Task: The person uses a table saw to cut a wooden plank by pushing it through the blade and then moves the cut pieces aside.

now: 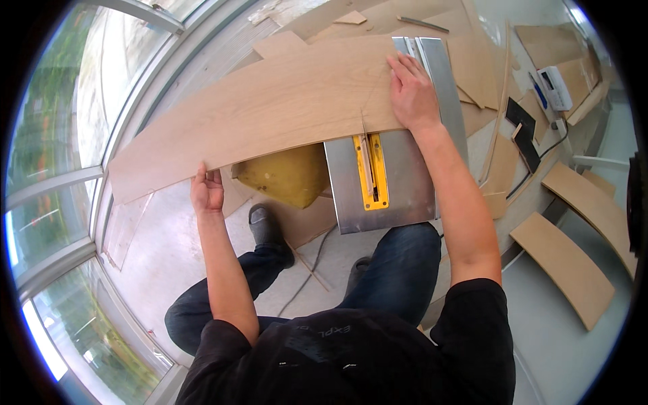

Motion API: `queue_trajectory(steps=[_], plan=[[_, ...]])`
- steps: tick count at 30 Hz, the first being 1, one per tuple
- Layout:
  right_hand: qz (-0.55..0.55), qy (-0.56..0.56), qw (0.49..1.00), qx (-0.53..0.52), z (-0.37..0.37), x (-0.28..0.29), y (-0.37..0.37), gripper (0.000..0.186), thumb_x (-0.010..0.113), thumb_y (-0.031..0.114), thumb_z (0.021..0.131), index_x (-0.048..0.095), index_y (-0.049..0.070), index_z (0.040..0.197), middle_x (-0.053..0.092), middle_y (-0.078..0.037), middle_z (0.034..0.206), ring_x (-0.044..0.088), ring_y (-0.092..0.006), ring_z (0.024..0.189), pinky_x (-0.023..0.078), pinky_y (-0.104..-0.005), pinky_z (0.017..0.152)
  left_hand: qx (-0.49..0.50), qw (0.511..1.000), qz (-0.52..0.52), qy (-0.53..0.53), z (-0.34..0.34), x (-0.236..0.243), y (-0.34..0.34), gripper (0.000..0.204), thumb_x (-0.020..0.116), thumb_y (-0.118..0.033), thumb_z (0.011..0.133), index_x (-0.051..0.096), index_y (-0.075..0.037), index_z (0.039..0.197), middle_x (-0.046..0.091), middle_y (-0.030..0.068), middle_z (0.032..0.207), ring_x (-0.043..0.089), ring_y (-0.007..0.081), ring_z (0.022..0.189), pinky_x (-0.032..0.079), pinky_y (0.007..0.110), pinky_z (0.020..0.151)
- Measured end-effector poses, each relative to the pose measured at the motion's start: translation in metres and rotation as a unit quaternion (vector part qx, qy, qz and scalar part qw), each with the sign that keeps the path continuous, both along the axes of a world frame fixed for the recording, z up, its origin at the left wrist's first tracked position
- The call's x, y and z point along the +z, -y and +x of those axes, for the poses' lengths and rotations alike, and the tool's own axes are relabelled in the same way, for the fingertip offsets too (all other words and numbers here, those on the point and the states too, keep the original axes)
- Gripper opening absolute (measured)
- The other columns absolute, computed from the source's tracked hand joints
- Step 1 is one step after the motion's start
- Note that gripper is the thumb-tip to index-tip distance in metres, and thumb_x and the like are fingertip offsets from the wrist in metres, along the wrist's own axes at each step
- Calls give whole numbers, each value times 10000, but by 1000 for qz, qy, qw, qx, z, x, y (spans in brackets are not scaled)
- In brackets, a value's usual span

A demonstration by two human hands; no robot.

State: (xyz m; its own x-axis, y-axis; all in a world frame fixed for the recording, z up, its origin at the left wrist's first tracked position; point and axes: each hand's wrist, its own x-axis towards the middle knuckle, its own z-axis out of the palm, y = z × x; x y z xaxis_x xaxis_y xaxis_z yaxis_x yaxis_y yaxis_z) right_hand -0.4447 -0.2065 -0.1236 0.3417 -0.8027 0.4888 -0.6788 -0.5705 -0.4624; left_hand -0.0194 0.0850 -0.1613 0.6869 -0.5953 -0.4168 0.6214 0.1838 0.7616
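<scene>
A long light-brown wood plank [270, 101] lies across a silver table saw [405, 182], its left part reaching out past the tabletop. My left hand [207, 190] grips the plank's near edge toward the left end, thumb underneath and out of sight. At the other end, my right hand [413, 91] rests on top of the plank with fingers stretched out, beside the saw's metal fence [442, 81]. The thin saw blade [365, 125] stands in a yellow insert [378, 169] and meets the plank's near edge, left of my right hand. Whether it spins I cannot tell.
Under the plank hangs the saw's yellow body [287, 177]. A cord [307, 280] crosses the floor by my feet. Cut boards [563, 266] lie at the right, with a black square tool [525, 135], a white box [555, 88] and a blue pen-like object [538, 91]. Windows [61, 142] line the left.
</scene>
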Motion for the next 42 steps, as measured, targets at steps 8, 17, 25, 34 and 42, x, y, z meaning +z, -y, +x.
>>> queue_trajectory(steps=[8,17,25,34,42], plan=[[-1,-6,1000,-6,0,-4,0,281,566,125,952,685,48,1195,640,-187,1306,557,-373,1268,454,-434,1077,-1,1000,11,-5,-3,3,1,320,541,-40,1020,510,-23,1338,627,123,1297,626,266,1187,562,402,1022],[6,-9,1000,-10,0,-10,3,289,554,144,969,679,49,1211,634,-180,1325,545,-364,1292,440,-432,1098,8,1000,18,6,-11,9,3,330,543,-59,1022,515,-53,1350,623,111,1315,621,243,1201,562,383,1020],[10,-17,1000,-9,-2,-7,1,293,548,157,986,675,61,1233,633,-165,1334,546,-349,1298,441,-425,1099,3,1000,11,9,-7,4,2,329,541,-58,1024,506,-51,1351,615,119,1324,624,254,1198,566,394,1017],[11,-30,999,-15,-1,-9,1,303,535,192,1014,670,87,1265,624,-151,1361,542,-338,1314,443,-416,1103,-7,1000,-12,-14,1,-4,-2,346,547,-30,1016,494,-61,1357,605,125,1330,622,269,1200,569,417,1018],[18,-20,1000,-7,-3,-7,-1,301,539,165,1005,667,80,1265,618,-156,1368,535,-341,1321,439,-420,1106,11,1000,8,-1,-6,0,-4,361,542,-43,1021,479,-64,1377,605,127,1331,617,277,1207,552,422,1039]])
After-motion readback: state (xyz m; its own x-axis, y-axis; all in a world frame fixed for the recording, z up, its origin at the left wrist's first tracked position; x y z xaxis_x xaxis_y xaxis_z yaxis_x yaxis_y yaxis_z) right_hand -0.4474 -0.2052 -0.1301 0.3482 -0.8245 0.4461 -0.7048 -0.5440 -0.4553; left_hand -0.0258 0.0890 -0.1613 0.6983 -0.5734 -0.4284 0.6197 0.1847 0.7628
